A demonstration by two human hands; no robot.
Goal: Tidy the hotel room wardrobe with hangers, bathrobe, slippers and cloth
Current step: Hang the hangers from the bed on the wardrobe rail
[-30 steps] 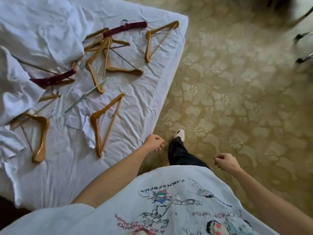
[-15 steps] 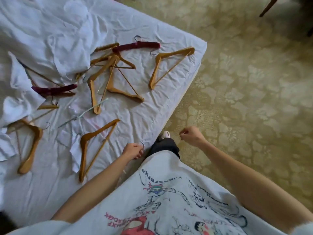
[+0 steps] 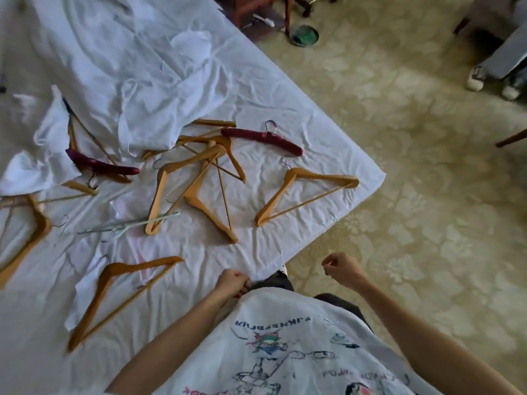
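Observation:
Several wooden hangers lie scattered on the white bed sheet [image 3: 285, 104]: one near the bed's corner [image 3: 306, 193], a crossed pile [image 3: 196, 181] in the middle, one close to me [image 3: 114, 292], one at the far left [image 3: 31, 240]. Two maroon padded hangers [image 3: 262, 140] [image 3: 99, 163] and a thin pale wire hanger [image 3: 128, 225] lie among them. A crumpled white cloth [image 3: 42, 143] covers part of the left ones. My left hand [image 3: 232, 282] hangs at the bed's near edge, fingers curled, holding nothing. My right hand [image 3: 340, 269] is over the carpet, fingers loosely curled, empty.
Patterned beige carpet [image 3: 413, 166] lies to the right of the bed. Dark wooden furniture legs [image 3: 288, 12] and a green round object [image 3: 305, 35] stand beyond the bed's far corner. Another person's white shoes [image 3: 476, 78] show at the upper right.
The view has swung towards the bed, bringing the hangers nearer the centre. Both hands stay low and empty; my right hand has come in closer to the bed.

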